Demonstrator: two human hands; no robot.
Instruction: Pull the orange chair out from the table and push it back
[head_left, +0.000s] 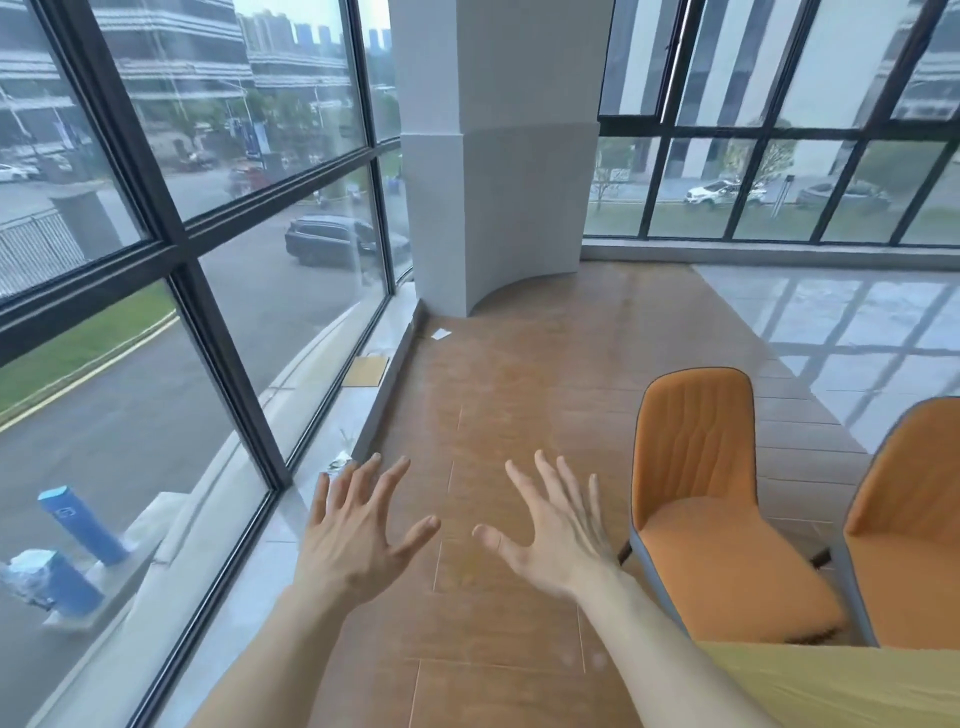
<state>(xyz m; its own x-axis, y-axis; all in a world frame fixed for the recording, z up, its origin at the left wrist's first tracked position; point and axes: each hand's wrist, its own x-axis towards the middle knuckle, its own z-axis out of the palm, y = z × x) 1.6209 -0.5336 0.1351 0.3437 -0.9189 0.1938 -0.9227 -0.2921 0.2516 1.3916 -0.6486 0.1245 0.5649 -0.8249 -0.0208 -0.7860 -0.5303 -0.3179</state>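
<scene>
An orange chair (701, 499) with a grey shell and dark legs stands at the lower right, its seat facing me. A second orange chair (914, 530) is beside it at the right edge, partly cut off. My left hand (358, 535) and my right hand (556, 530) are held out over the brown floor with fingers spread, holding nothing. My right hand is a little left of the first chair and not touching it. No table shows in the frame.
Floor-to-ceiling windows (171, 249) run along the left and the back. A white column (493, 156) stands at the corner. A scrap of white paper (440, 334) lies near its base. Glossy grey tiles (852, 322) cover the floor at the right.
</scene>
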